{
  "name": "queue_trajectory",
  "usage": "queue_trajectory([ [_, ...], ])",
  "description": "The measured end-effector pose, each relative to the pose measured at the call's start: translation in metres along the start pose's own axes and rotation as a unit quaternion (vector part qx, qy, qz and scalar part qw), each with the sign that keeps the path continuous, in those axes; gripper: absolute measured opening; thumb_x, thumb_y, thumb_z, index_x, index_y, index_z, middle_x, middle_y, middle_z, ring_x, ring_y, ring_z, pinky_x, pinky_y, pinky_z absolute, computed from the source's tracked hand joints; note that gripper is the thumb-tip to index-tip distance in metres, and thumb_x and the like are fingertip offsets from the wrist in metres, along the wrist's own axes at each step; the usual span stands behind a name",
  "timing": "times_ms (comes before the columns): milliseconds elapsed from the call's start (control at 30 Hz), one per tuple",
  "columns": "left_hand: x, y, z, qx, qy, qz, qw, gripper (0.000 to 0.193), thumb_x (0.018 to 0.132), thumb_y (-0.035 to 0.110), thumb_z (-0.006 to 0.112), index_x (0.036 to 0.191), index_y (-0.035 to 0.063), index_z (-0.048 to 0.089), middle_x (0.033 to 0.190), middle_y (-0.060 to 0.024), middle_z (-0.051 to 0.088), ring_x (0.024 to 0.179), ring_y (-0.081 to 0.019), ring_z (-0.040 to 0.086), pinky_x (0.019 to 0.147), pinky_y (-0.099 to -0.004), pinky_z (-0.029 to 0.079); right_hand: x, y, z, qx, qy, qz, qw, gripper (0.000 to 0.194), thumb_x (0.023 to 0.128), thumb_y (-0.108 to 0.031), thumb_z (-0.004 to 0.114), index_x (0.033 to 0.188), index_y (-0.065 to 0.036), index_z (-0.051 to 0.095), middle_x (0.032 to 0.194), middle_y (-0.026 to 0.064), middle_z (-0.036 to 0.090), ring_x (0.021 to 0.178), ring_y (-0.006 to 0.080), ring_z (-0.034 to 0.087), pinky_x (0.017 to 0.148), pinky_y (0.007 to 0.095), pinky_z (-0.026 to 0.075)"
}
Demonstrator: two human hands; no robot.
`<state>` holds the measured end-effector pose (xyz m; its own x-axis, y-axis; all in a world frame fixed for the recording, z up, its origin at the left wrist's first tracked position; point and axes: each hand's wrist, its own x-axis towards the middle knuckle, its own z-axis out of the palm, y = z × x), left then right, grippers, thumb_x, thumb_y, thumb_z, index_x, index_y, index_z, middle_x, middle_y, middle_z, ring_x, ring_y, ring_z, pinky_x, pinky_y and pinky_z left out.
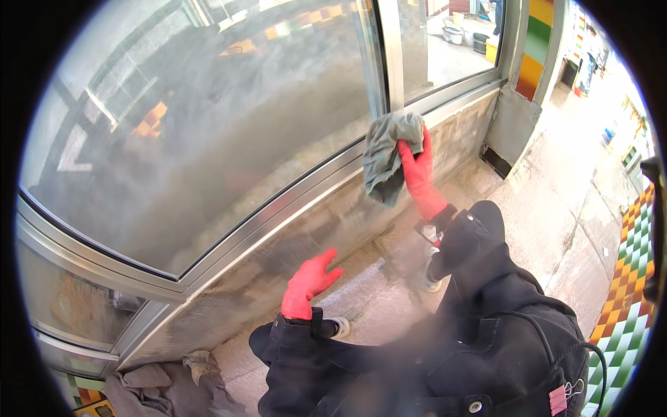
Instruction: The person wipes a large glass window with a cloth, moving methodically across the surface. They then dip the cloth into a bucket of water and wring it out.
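My right hand [421, 172], in a red glove, grips a crumpled grey-green cloth [388, 151] against the metal window frame, at the foot of the upright between two panes. Part of the cloth hangs down over the low wall. My left hand [311, 284], also in a red glove, is held out in front of the low wall with its fingers apart and nothing in it. Beside it on the left is the large window pane [234, 130], which looks hazy and carries reflections. The aluminium window frame [271, 208] runs along the pane's lower edge.
A plastered low wall [292, 245] stands below the window. Grey cloth [156, 388] lies heaped on the floor at the lower left, by a yellow object [95, 409]. Coloured tiles [625, 292] cover a surface at the right. A person [589, 62] is far off at the upper right.
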<state>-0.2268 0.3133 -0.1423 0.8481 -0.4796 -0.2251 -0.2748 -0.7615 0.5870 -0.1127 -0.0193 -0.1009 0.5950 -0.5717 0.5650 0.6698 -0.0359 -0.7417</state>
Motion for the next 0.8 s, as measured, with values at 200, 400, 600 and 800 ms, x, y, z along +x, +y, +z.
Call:
queue_trajectory([
  [200,-0.007,-0.01,0.003,0.065,-0.044,0.002,0.997,0.06,0.09,0.038,0.07,0.139,0.0084,0.054,0.131,-0.0194,0.063,0.122,-0.0364,0.059,0.101,-0.0426,0.049,0.058,0.034,0.033,-0.285,-0.011,-0.101,0.953,0.064,0.068,-0.021,0.081,0.127,-0.012,0.061,0.132,0.017,0.051,0.127,0.0384,0.045,0.11,0.0475,0.035],
  [400,-0.021,-0.014,0.004,0.078,-0.008,0.011,0.997,0.057,0.088,0.036,0.07,0.138,0.0111,0.055,0.129,-0.0208,0.063,0.118,-0.0405,0.059,0.098,-0.0451,0.049,0.027,0.042,0.054,-0.313,0.009,-0.096,0.945,0.063,0.067,-0.021,0.077,0.128,-0.012,0.06,0.128,0.0156,0.051,0.123,0.0373,0.045,0.108,0.0463,0.035],
  [600,-0.026,-0.017,0.007,0.092,0.016,0.021,0.995,0.057,0.086,0.033,0.071,0.136,0.0089,0.056,0.123,-0.021,0.065,0.114,-0.0412,0.06,0.095,-0.0462,0.05,-0.013,0.02,0.085,-0.321,-0.095,-0.12,0.935,0.065,0.069,-0.026,0.085,0.127,-0.011,0.06,0.122,0.0149,0.054,0.117,0.0358,0.049,0.103,0.0446,0.04],
  [800,-0.027,-0.024,0.012,0.087,0.022,0.033,0.995,0.054,0.086,0.035,0.069,0.13,0.0063,0.057,0.113,-0.0212,0.067,0.105,-0.0418,0.063,0.087,-0.0491,0.051,-0.079,-0.001,0.146,-0.244,-0.218,-0.176,0.928,0.064,0.067,-0.023,0.09,0.124,-0.009,0.062,0.118,0.0132,0.055,0.112,0.0321,0.053,0.099,0.0425,0.043],
])
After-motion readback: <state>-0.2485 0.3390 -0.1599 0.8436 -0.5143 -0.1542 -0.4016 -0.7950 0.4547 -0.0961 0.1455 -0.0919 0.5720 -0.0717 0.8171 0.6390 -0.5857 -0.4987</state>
